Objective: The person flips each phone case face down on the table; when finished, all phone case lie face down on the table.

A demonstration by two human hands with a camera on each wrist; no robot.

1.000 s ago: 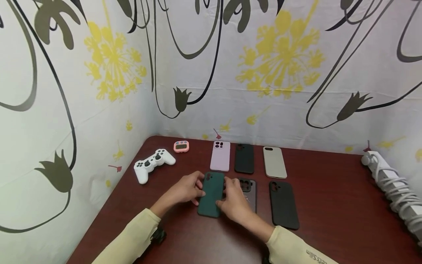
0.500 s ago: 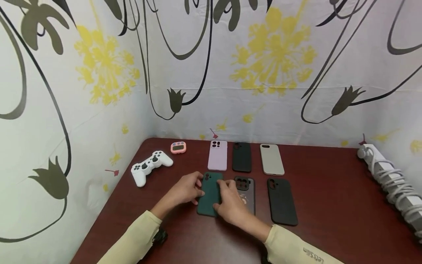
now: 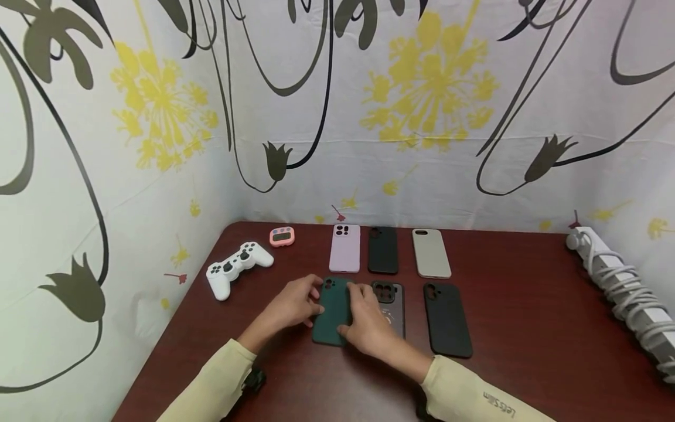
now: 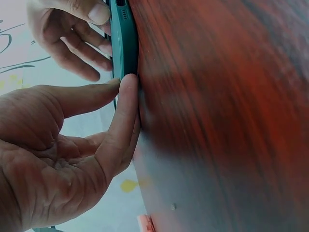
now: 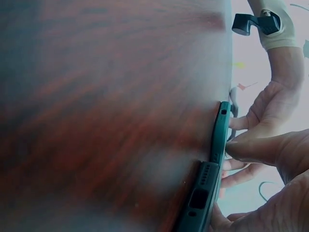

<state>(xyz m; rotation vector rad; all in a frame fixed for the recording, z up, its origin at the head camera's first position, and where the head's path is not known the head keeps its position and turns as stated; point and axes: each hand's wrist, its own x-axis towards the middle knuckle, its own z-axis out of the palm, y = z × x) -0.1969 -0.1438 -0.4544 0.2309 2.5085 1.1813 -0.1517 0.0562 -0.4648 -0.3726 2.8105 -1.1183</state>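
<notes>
A green phone case (image 3: 331, 310) lies back side up on the table, its camera cutouts at the far end. My left hand (image 3: 292, 303) grips its left edge; in the left wrist view the thumb and a finger meet at the edge of the case (image 4: 126, 46). From the other side my right hand (image 3: 371, 321) holds its right edge, covering part of it. In the right wrist view, the right thumb touches the green case (image 5: 220, 133). A grey phone case (image 3: 392, 310) with a large camera ring lies just right, partly hidden behind the right hand.
Behind lie a lilac case (image 3: 345, 249), a black case (image 3: 382, 251) and a cream case (image 3: 431, 255). Another black case (image 3: 448, 320) is at right. A white game controller (image 3: 238, 266) and pink timer (image 3: 282, 236) sit left; a cord-wrapped power strip (image 3: 622, 281) lies far right.
My right fingers have shifted left, from beside the green case to over its right edge. The left hand keeps its place on the left edge. The head view has turned slightly.
</notes>
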